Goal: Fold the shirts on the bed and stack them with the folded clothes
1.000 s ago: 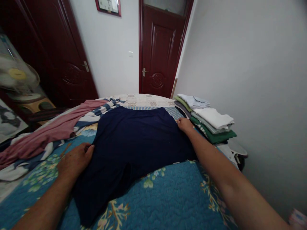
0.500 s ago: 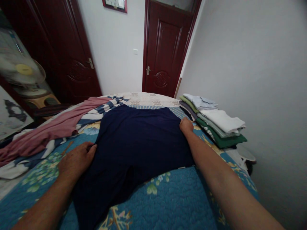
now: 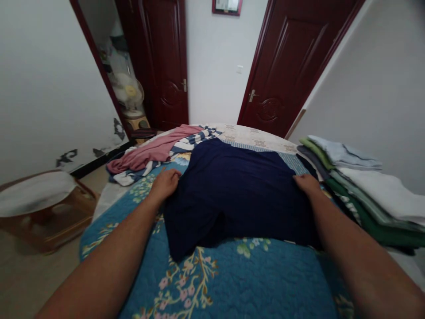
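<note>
A navy blue T-shirt (image 3: 245, 190) lies spread sideways on a quilted bed, one sleeve pointing toward me at the lower left. At its left edge is my left hand (image 3: 166, 184), closed with thumb and fingers pinching the cloth. My right hand (image 3: 306, 182) grips the opposite edge, its fingers closed on the fabric. A small pale label strip shows along the near edge, close to my right forearm. Some wrinkles run across the shirt's surface.
Folded clothes (image 3: 361, 195) are stacked at the right, beside my right arm. A pink garment (image 3: 156, 148) and a blue-and-white striped cloth (image 3: 189, 142) lie loosely at the far left. The blue floral quilt (image 3: 265, 283) covers the bed. A stool (image 3: 43, 195) stands left of it.
My view has turned left, bringing the stool in. The shirt's lower-left sleeve has been drawn up and lies shorter and flatter. Both hands stay at the shirt's edges.
</note>
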`<act>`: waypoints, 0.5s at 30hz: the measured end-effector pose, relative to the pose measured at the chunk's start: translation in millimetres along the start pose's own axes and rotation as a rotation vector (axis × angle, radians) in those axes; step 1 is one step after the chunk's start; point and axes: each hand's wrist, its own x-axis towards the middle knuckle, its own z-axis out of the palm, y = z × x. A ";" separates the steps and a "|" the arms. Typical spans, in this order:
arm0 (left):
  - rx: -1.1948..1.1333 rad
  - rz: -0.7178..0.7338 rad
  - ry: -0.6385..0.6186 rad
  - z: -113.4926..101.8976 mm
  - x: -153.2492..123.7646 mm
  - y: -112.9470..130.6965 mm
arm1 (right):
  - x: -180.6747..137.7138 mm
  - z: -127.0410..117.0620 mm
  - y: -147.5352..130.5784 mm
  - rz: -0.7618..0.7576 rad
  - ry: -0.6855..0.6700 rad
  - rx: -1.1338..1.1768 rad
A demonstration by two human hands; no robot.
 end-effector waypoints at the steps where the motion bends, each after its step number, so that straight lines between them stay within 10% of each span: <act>1: -0.035 -0.007 -0.022 -3.1 1.1 -1.6 | 3.8 3.3 4.7 -0.046 -0.002 0.003; 15: -0.329 0.007 -0.087 -5.4 -20.1 2.7 | -30.1 38.4 68.4 -0.411 0.155 0.189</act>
